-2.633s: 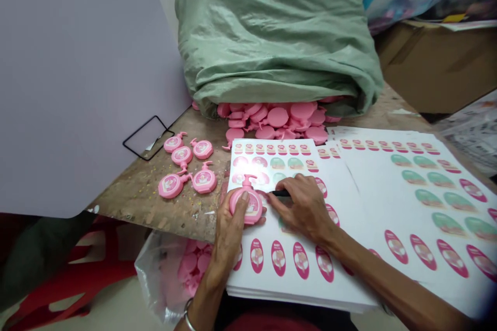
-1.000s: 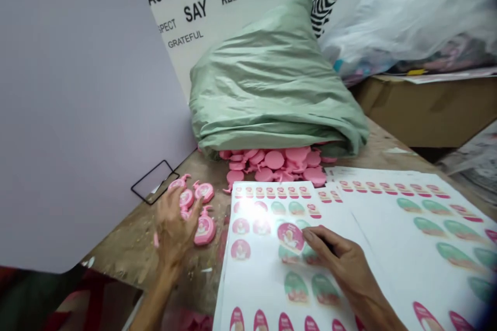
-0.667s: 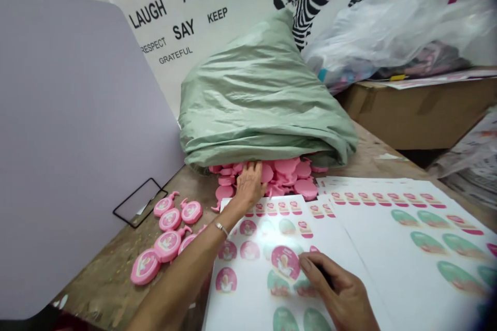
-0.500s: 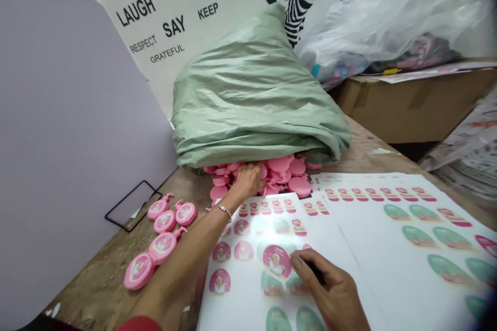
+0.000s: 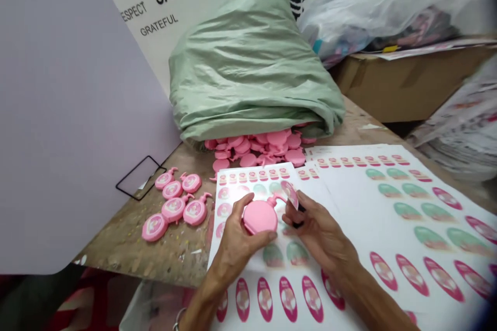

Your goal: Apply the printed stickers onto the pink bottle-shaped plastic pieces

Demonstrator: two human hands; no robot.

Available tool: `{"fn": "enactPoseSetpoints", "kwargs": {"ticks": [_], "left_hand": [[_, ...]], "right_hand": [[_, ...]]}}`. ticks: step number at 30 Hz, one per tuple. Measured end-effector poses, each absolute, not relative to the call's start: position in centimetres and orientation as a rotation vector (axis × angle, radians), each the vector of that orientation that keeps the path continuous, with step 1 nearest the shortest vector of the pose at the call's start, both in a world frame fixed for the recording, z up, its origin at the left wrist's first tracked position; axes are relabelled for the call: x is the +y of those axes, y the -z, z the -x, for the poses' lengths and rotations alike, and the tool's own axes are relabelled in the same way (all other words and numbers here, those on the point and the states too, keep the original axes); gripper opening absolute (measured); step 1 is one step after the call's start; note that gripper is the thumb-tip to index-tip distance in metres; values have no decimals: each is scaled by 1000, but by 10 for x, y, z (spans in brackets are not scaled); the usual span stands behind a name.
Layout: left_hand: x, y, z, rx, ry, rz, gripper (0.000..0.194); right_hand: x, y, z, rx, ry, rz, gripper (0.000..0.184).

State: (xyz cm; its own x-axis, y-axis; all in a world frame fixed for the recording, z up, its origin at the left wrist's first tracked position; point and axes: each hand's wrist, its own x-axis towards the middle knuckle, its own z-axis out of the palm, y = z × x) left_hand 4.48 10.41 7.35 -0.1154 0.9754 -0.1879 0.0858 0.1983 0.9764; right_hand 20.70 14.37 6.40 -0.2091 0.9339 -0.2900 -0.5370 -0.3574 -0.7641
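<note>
My left hand (image 5: 235, 238) grips a plain pink round toy pump bottle (image 5: 260, 217) by its edges, spout toward the right. In my right hand (image 5: 320, 227), thumb and finger pinch a round pink sticker (image 5: 290, 194) by its edge, beside the spout. Something dark, too hidden to name, sits in the right fingers. Beneath both hands lies a sticker sheet (image 5: 252, 264) with round, oval and small label stickers. On the left of the table are several pink pump bottles (image 5: 174, 208) bearing round stickers.
A green sack (image 5: 256, 72) spills a heap of pink bottles (image 5: 267, 147) behind the sheet. More sticker sheets (image 5: 349, 207) cover the right side. A black wire frame (image 5: 135, 178) lies at the left table edge. A cardboard box (image 5: 415, 77) and clear plastic bag (image 5: 373, 5) stand back right.
My left hand has come back from the heap with a plain pink bottle. My right hand has lifted the sticker and tilted it near the bottle. Another stickered bottle now shows at left.
</note>
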Motion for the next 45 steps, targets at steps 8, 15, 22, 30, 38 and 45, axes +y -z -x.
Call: {"fn": "enactPoseSetpoints", "kwargs": {"ticks": [8,15,22,30,38,45], "left_hand": [[89,-67,-48,982,-1111,-723,50],[77,-64,-31,956,-1159,-534,43],[75,-60,-24,971,-1231,-370,48],[78,-59,-32,959,-1199,-319,57],[76,-60,-35,953,-1304,-414,52],[76,-61,-35,947,-1306,-432,50]], "right_hand": [[133,-79,-192,-812,-1770,945,39],[141,-72,-191,-1255,-1518,1113,38],[143,-74,-204,-1706,-1215,1191,34],[133,-70,-198,-1858,-1133,1112,27],[128,-75,-191,-1859,-1023,1069,24],[126,-77,-191,-1866,-961,1076,21]]}}
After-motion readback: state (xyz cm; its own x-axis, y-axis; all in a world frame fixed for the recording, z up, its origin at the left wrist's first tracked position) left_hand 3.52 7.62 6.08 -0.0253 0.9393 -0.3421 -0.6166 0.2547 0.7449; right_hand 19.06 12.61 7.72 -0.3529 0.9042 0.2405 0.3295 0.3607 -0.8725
